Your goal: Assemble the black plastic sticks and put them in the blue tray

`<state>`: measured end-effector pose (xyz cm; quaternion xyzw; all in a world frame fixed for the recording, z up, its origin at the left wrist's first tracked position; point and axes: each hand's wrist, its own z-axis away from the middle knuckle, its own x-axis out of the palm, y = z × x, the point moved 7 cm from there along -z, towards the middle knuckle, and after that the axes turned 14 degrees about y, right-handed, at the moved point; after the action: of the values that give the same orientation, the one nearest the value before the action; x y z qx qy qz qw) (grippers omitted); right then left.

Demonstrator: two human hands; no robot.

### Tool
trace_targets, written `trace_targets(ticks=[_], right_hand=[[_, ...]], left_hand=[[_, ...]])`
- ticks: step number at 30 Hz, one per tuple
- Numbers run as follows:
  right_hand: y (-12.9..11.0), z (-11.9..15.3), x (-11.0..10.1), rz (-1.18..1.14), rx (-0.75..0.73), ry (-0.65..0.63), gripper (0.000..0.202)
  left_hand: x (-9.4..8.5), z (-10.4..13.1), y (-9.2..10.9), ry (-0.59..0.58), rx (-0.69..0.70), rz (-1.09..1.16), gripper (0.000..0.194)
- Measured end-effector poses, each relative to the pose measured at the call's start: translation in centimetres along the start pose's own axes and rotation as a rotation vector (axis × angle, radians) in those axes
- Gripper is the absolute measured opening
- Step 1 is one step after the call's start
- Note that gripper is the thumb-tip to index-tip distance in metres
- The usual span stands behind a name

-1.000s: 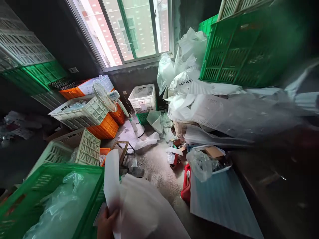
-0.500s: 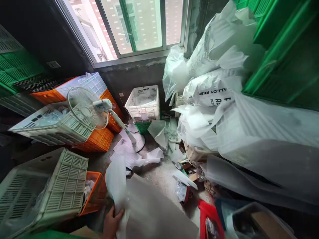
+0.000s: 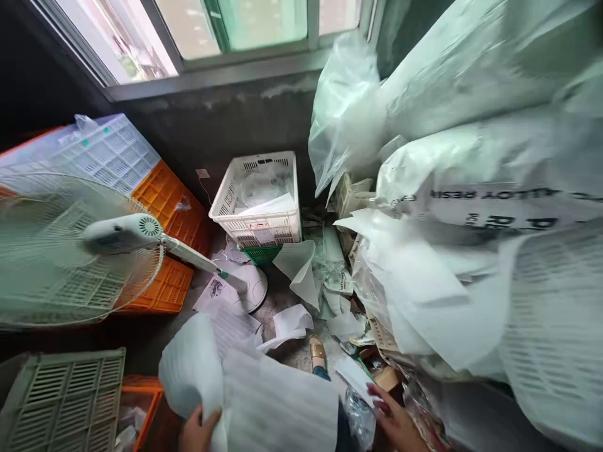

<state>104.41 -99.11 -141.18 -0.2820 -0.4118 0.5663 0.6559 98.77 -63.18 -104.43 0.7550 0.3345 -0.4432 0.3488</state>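
My left hand (image 3: 200,430), at the bottom of the view, is closed on a large white foam sheet (image 3: 282,402). One part of the sheet curls up to the left of the hand, and a broad part spreads to the right across my legs. My right hand (image 3: 398,419) is at the lower right with its fingers apart, holding nothing that I can see. Its fingertips overlap the end of a white flat strip (image 3: 354,376) in the floor litter; whether they touch it I cannot tell. Crumpled clear plastic (image 3: 360,417) lies just left of that hand.
A standing fan (image 3: 125,232) leans in from the left before orange crates (image 3: 172,194). A white crate (image 3: 254,226) stands under the window. Large bags and foam sheets (image 3: 424,282) pile up on the right. My shoe (image 3: 317,351) is among scattered foam scraps (image 3: 292,323).
The view has moved forward, so the fan, crate and bags look larger. My right hand and one foot have come into view. My left hand still holds the foam sheet.
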Motion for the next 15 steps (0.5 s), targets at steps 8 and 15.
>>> trace_targets(ticks=[8, 15], right_hand=[[-0.7, -26.7, 10.9, 0.293, -0.052, -0.066, 0.074], [2.9, -49.1, 20.1, 0.476, -0.073, 0.038, 0.107]], left_hand=[[22.1, -13.5, 2.3, -0.155, 0.006, -0.187, 0.041], [37.7, -20.2, -8.6, -0.119, -0.141, -0.513, 0.025]])
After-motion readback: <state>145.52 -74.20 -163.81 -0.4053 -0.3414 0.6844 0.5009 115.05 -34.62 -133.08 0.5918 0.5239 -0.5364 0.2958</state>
